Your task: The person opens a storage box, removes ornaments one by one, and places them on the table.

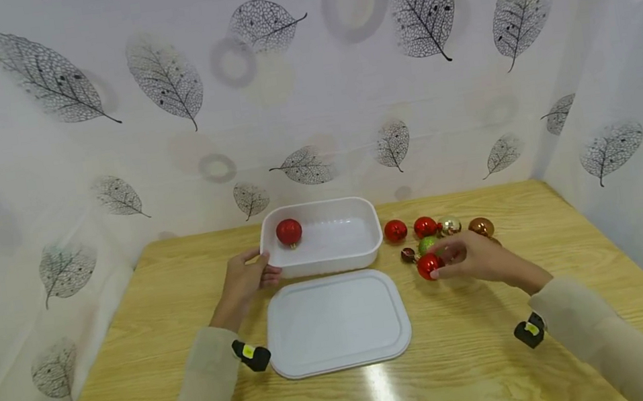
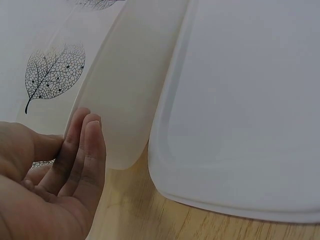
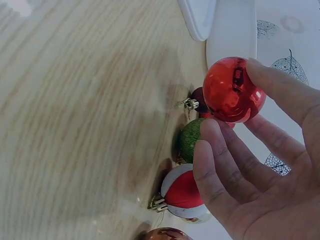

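My left hand (image 1: 246, 275) pinches the near left corner of a white plastic box (image 1: 336, 265), thumb over the rim and fingers along the outer wall. Inside that box, at its left end, lies a red glitter bauble (image 1: 289, 232). My right hand (image 1: 468, 257) holds a shiny red bauble (image 3: 232, 90) between thumb and fingertips, above the tabletop in the right wrist view. Close behind it are a green glitter bauble (image 3: 191, 141), a small dark red bauble (image 3: 199, 100) and a red-and-white bauble (image 3: 184, 192).
A flat white lid (image 1: 338, 323) lies on the wooden table (image 1: 472, 370) in front of the box. Right of the box sit two red baubles, a gold bauble (image 1: 449, 225) and a copper bauble (image 1: 481, 227). A leaf-patterned curtain (image 1: 315, 106) hangs behind and at both sides.
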`<control>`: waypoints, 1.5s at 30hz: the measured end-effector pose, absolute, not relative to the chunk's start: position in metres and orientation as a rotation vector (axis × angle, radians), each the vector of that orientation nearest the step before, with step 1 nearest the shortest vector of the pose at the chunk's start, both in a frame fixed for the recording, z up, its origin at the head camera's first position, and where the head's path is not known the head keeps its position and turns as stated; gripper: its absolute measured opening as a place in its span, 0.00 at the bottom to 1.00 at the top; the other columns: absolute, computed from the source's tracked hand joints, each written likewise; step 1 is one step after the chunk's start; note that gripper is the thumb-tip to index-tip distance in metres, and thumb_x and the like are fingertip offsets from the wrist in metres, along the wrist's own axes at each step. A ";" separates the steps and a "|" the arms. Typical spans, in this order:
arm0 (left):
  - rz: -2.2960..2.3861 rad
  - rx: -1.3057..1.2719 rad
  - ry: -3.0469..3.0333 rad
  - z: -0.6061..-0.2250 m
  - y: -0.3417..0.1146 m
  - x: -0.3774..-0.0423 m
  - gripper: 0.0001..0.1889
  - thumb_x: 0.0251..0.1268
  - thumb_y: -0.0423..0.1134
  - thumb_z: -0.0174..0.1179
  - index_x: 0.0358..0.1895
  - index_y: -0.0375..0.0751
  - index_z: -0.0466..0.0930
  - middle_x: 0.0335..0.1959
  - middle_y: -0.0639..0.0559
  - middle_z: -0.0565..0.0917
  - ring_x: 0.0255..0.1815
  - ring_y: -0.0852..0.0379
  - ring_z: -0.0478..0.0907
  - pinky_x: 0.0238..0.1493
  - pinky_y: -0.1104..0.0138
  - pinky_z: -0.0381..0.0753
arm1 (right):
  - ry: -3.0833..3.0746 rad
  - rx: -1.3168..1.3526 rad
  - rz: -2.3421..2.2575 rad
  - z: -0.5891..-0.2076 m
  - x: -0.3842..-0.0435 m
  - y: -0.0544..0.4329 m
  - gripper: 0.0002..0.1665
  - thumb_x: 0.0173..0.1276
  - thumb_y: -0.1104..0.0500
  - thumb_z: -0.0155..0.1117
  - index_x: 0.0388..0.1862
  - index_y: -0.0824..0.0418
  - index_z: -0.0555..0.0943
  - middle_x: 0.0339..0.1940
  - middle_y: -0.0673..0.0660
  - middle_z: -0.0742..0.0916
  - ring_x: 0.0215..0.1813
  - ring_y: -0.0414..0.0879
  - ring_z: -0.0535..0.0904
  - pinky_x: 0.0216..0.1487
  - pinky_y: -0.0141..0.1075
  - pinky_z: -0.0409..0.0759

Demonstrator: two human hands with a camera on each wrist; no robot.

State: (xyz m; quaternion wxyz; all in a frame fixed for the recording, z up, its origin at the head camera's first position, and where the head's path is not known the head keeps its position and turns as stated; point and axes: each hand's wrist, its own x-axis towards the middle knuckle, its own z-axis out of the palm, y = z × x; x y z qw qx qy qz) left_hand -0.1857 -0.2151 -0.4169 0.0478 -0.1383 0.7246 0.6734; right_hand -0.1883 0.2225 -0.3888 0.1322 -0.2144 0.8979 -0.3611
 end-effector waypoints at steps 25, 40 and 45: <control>2.079 -0.422 2.181 -0.417 -0.216 -0.186 0.26 0.81 0.38 0.52 0.73 0.26 0.63 0.28 0.46 0.87 0.26 0.59 0.85 0.34 0.69 0.89 | 2.556 -0.617 -1.040 -0.411 -0.183 0.222 0.26 0.62 0.52 0.78 0.54 0.65 0.84 0.37 0.52 0.89 0.41 0.47 0.82 0.39 0.39 0.81; 2.082 -0.424 2.171 -0.416 -0.216 -0.186 0.25 0.81 0.38 0.52 0.73 0.27 0.64 0.28 0.46 0.87 0.25 0.59 0.85 0.34 0.69 0.89 | 2.564 -0.583 -1.025 -0.404 -0.185 0.224 0.31 0.63 0.50 0.77 0.57 0.68 0.82 0.39 0.54 0.89 0.44 0.48 0.84 0.44 0.40 0.83; 2.071 -0.426 2.181 -0.416 -0.215 -0.186 0.25 0.81 0.38 0.51 0.73 0.27 0.64 0.28 0.46 0.87 0.26 0.59 0.85 0.34 0.69 0.89 | 2.582 -0.631 -1.021 -0.397 -0.186 0.222 0.32 0.64 0.50 0.77 0.58 0.71 0.81 0.40 0.55 0.89 0.43 0.47 0.84 0.43 0.38 0.84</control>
